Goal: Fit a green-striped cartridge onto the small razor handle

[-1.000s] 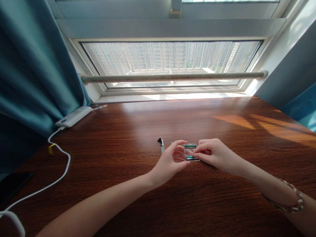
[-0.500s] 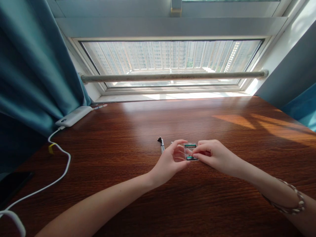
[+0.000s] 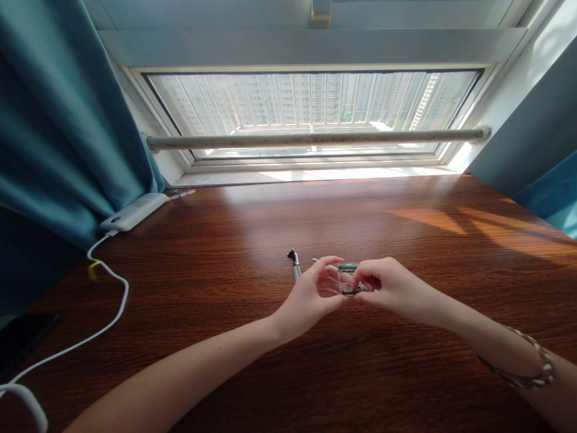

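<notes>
My left hand (image 3: 318,287) grips a small clear plastic case (image 3: 341,279) between thumb and fingers at its left side. Inside the case's far end lies a razor cartridge (image 3: 348,267) with a green strip. At the near end a second cartridge (image 3: 350,293) shows its dark edge, and the closed thumb and fingers of my right hand (image 3: 383,284) pinch at its right end. Those fingers partly cover the case. Just left of my left hand, a silver razor handle (image 3: 296,267) with a black end lies on the table. The tip of another silvery piece (image 3: 314,261) shows behind my left fingers.
The brown wooden table (image 3: 252,361) reaches back to a window (image 3: 315,108) with a horizontal pipe (image 3: 288,142). A white device (image 3: 135,212) with a white cable (image 3: 124,294) lies at the left, beside a blue curtain (image 3: 76,120). A dark flat object (image 3: 27,337) sits at the left edge.
My right fingers have curled further at the near cartridge. Its green strip no longer shows; a dark edge does instead. My left hand keeps its hold on the case, almost unmoved.
</notes>
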### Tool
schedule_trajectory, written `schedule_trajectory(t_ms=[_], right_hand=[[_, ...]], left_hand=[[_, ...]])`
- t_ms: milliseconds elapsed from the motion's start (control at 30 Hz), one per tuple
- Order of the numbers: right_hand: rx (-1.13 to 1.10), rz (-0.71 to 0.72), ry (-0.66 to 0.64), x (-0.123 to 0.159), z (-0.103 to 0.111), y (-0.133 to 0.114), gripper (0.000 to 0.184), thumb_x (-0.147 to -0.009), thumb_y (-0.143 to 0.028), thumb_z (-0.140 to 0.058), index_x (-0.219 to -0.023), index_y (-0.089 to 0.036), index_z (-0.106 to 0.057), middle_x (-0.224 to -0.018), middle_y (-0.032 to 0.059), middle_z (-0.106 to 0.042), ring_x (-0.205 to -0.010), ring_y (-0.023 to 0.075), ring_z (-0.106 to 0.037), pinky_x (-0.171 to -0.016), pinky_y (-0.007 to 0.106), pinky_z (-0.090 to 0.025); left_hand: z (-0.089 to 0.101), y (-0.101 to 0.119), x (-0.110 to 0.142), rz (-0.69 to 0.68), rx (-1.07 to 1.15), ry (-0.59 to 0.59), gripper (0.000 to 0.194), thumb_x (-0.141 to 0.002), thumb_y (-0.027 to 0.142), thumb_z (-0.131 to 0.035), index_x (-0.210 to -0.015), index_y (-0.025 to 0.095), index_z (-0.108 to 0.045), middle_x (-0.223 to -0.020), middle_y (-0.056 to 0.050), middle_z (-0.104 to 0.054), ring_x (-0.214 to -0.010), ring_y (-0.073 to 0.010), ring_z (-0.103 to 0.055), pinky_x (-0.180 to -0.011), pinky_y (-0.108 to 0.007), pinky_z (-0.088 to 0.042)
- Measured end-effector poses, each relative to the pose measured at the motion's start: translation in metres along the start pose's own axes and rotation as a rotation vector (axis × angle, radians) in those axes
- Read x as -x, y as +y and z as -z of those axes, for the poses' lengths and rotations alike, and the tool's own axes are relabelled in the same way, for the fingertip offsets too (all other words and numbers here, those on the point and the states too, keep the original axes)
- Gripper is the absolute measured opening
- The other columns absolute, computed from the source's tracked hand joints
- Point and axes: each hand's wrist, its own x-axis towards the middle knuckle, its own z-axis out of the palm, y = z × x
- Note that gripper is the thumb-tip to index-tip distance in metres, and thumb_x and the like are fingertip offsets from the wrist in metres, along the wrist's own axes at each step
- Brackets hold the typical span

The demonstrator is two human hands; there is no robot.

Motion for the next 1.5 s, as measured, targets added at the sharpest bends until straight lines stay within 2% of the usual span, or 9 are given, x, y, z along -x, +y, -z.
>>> schedule_trajectory(t_ms=[200,333,500,633,867,1100,1500], right_hand=[[-0.034,-0.030,0.009,-0.0008,-0.0013,0.0008,0.007,-0.064,-0.015,-0.055,-0.067,-0.016,-0.061,-0.052,-0.0057,-0.042,-0.049,0.0073,-0.037,-0.046,0.019,-0.027],[-0.045,-0.042,0.075,-0.0019,-0.0012,0.0017,0.007,-0.066,-0.019,-0.055,-0.068,-0.016,-0.061,-0.051,-0.0059,-0.041,-0.048,0.0071,-0.037,-0.046,0.018,-0.028],[0.068,-0.027,0.166,-0.0011,-0.0030,0.0016,0.005,-0.067,-0.017,-0.054,-0.068,-0.019,-0.060,-0.053,-0.0053,-0.044,-0.050,0.0080,-0.039,-0.048,0.019,-0.028],[0.160,-0.026,0.194,0.0006,-0.0044,-0.0003,0.004,-0.071,-0.023,-0.055,-0.070,-0.020,-0.058,-0.058,-0.0038,-0.050,-0.053,0.0095,-0.042,-0.049,0.021,-0.027],[0.148,-0.020,0.202,0.0019,-0.0026,-0.0031,0.016,-0.075,-0.037,-0.056,-0.071,-0.021,-0.057,-0.057,-0.0040,-0.050,-0.052,0.0097,-0.042,-0.048,0.021,-0.025],[0.137,-0.008,0.184,0.0033,-0.0019,-0.0039,0.007,-0.073,-0.026,-0.058,-0.069,-0.021,-0.058,-0.058,-0.0041,-0.051,-0.053,0.0095,-0.043,-0.049,0.021,-0.027],[0.153,-0.016,0.185,0.0032,0.0000,-0.0038,0.007,-0.073,-0.025,-0.059,-0.068,-0.020,-0.059,-0.059,-0.0033,-0.052,-0.055,0.0101,-0.044,-0.050,0.021,-0.028]], left_hand=[[-0.0003,-0.0013,-0.0001,-0.005,-0.006,-0.016,0.051,-0.070,0.017,-0.064,-0.114,0.019,-0.039,-0.095,-0.006,-0.056,-0.085,-0.0175,-0.058,-0.082,-0.034,-0.044],[0.0009,-0.0040,0.0004,-0.002,-0.024,-0.021,0.052,-0.070,0.017,-0.065,-0.115,0.019,-0.039,-0.094,-0.005,-0.054,-0.083,-0.0165,-0.057,-0.080,-0.034,-0.045],[0.0013,-0.0044,0.0017,-0.007,-0.028,-0.052,0.050,-0.070,0.014,-0.064,-0.114,0.019,-0.040,-0.094,-0.004,-0.053,-0.084,-0.0155,-0.056,-0.080,-0.033,-0.046],[0.0002,-0.0043,0.0020,-0.010,-0.026,-0.059,0.051,-0.070,0.014,-0.064,-0.114,0.019,-0.040,-0.095,-0.005,-0.053,-0.085,-0.0164,-0.056,-0.081,-0.034,-0.046],[0.0016,-0.0059,0.0019,-0.009,-0.019,-0.043,0.052,-0.069,0.014,-0.064,-0.115,0.019,-0.040,-0.095,-0.005,-0.052,-0.085,-0.0170,-0.057,-0.081,-0.036,-0.046],[0.0024,-0.0047,0.0015,-0.018,-0.023,-0.043,0.052,-0.070,0.014,-0.064,-0.115,0.020,-0.040,-0.095,-0.005,-0.052,-0.085,-0.0164,-0.056,-0.082,-0.035,-0.046],[0.0011,-0.0034,0.0022,-0.018,-0.049,-0.034,0.052,-0.069,0.016,-0.064,-0.115,0.021,-0.041,-0.093,-0.003,-0.050,-0.082,-0.0145,-0.055,-0.080,-0.033,-0.046]])
